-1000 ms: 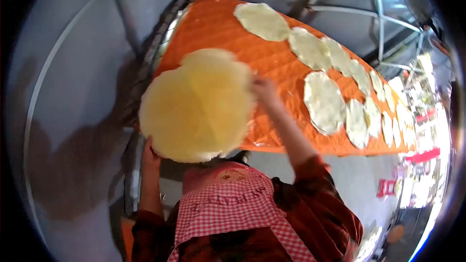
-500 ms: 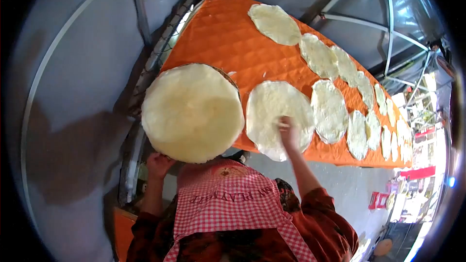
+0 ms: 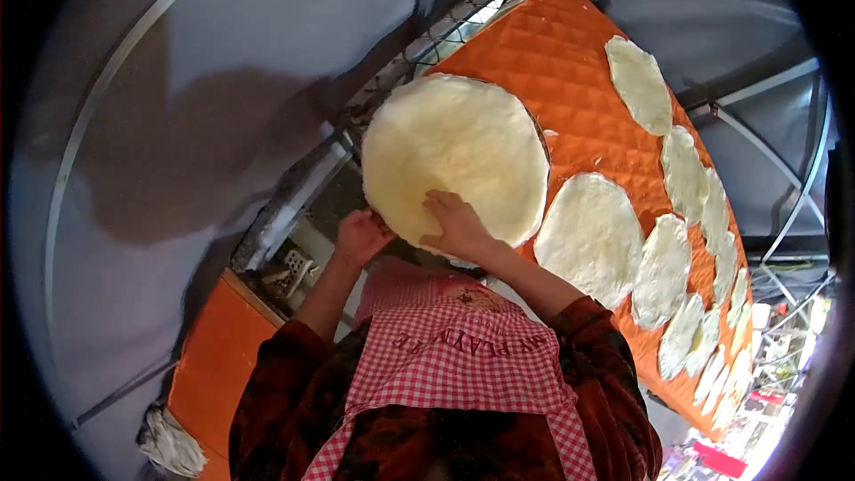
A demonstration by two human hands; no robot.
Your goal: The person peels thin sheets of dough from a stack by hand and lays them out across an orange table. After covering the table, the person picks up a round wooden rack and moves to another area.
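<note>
A large, pale round dough sheet [image 3: 454, 147] covers a round support whose dark rim shows along its right side. At the sheet's near left edge is my left hand [image 3: 362, 236], fingers curled and closed at the rim. Whether they pinch only the dough or also the support under it is hard to see. My right hand [image 3: 459, 227] lies on the near part of the sheet, thumb and fingers apart, palm down. Just right of the sheet, a smaller dough round [image 3: 590, 239] rests on the orange quilted cloth [image 3: 570, 62].
Several more thin dough rounds [image 3: 662, 272] lie in rows along the cloth toward the right. Grey tarp walls [image 3: 178, 151] and metal poles [image 3: 779, 147] enclose the table. An orange panel [image 3: 214, 374] stands at lower left, near a crumpled white cloth [image 3: 169, 441].
My right hand has moved left from above the smaller round onto the large sheet. My left hand stays at the sheet's near edge. The camera view has turned, shifting the table rightward.
</note>
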